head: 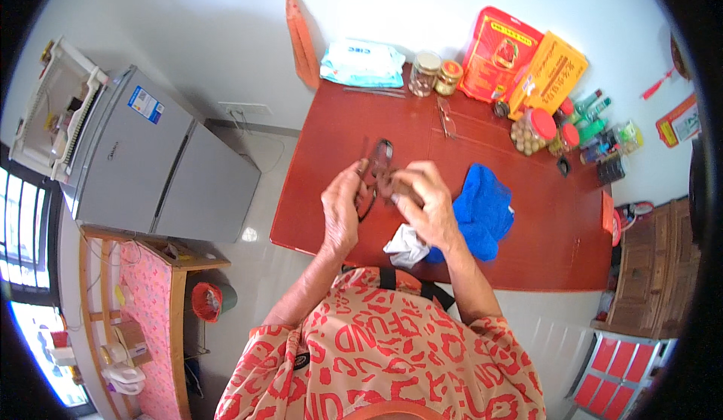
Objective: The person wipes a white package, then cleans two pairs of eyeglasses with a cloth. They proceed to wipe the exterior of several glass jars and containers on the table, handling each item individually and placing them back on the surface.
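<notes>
Over the red-brown table, my left hand (342, 202) grips dark-framed eyeglasses (383, 152) by the frame; one lens points away from me and a dark curved part hangs below the fingers. A small brown cloth (386, 183) is pinched in my right hand (426, 202) against the glasses. The far parts of the frame are partly hidden by the cloth and fingers. Beside my right wrist lies a blue cloth (483, 211), and a crumpled white cloth (406, 246) rests near the table's front edge.
Another pair of glasses (446, 118) lies further back on the table (542, 239). Along the wall stand wet-wipe packs (361, 61), glass jars (425, 74), a red package (500, 53), a yellow box (548, 75) and several bottles (590, 109). A grey refrigerator (152, 154) stands to the left.
</notes>
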`<state>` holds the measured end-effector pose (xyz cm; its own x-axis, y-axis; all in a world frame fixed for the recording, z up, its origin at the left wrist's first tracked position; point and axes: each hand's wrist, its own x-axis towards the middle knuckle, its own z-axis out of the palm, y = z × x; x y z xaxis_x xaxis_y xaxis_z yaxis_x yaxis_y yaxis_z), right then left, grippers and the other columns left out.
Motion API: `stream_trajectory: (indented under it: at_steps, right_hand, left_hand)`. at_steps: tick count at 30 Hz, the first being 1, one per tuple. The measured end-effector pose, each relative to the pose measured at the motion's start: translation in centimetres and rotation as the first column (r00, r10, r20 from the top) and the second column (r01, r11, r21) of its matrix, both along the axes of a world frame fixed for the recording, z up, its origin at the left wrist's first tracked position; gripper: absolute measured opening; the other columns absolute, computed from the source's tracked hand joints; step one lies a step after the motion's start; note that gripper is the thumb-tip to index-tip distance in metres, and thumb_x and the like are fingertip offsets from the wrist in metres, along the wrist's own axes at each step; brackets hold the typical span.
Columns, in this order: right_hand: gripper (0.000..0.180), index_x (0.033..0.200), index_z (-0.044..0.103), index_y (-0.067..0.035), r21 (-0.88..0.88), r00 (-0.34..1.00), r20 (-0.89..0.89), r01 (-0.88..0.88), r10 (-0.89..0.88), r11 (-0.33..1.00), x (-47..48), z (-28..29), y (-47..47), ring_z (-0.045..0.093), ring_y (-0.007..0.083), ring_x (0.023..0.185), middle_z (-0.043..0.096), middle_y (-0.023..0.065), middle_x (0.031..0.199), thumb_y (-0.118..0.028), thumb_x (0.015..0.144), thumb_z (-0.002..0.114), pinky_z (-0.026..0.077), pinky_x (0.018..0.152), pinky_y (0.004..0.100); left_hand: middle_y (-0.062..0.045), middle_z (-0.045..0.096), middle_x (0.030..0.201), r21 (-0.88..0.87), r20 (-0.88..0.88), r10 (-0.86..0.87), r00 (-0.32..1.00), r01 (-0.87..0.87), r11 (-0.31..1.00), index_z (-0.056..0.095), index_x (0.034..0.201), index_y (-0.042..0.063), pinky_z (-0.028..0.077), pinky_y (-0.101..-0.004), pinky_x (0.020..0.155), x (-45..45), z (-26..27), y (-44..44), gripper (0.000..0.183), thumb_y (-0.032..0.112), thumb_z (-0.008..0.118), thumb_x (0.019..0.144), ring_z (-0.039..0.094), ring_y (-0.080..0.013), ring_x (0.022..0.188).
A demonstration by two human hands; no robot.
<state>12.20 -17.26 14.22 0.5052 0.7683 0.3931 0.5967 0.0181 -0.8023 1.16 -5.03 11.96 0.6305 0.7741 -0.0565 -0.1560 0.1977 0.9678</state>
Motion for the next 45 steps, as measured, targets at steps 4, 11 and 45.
stream_trajectory:
  at_steps: [4, 11, 45]
  right_hand:
    - [0.027, 0.102, 0.063, -0.004, -0.030, 0.953, 0.048, 0.301, -0.300, 0.953, 2.0, -3.1, 0.0, 0.055, 0.0311, 0.092, 0.053, 0.0125, 0.099, -0.007, 0.076, 0.066, 0.046, 0.078, 0.0393]
    - [0.029, 0.105, 0.063, -0.006, -0.145, 0.910, 0.149, 0.406, -0.386, 0.902, 2.8, -6.7, -0.9, 0.053, 0.0324, 0.095, 0.052, 0.0128, 0.102, -0.009, 0.077, 0.067, 0.046, 0.079, 0.0389]
    - [0.041, 0.119, 0.053, -0.001, 0.114, 0.994, 0.063, 0.077, -0.085, 0.991, -1.9, -1.5, 5.4, 0.056, 0.0308, 0.092, 0.048, 0.0174, 0.105, -0.004, 0.081, 0.065, 0.048, 0.079, 0.0375]
  left_hand:
    - [0.002, 0.049, 0.073, -0.317, 0.145, -0.084, 0.986, 0.127, 0.940, 0.060, 0.112, -0.002, 0.039, -0.0203, 0.056, -0.6, -1.4, 1.8, 0.032, 0.021, 0.046, 0.097, 0.044, -0.0076, 0.064]
    - [0.000, 0.059, 0.083, -0.446, 0.145, -0.118, 0.982, 0.171, 0.879, 0.064, 0.107, -0.002, 0.044, -0.0214, 0.067, -0.1, -3.2, 1.8, 0.022, 0.013, 0.061, 0.091, 0.052, -0.0085, 0.071]
    - [-0.005, 0.061, 0.101, -0.562, 0.339, 0.052, 0.939, 0.158, 0.812, 0.051, 0.108, 0.008, 0.052, -0.0359, 0.078, 1.5, -1.5, 1.9, 0.017, 0.020, 0.041, 0.100, 0.061, -0.0154, 0.091]
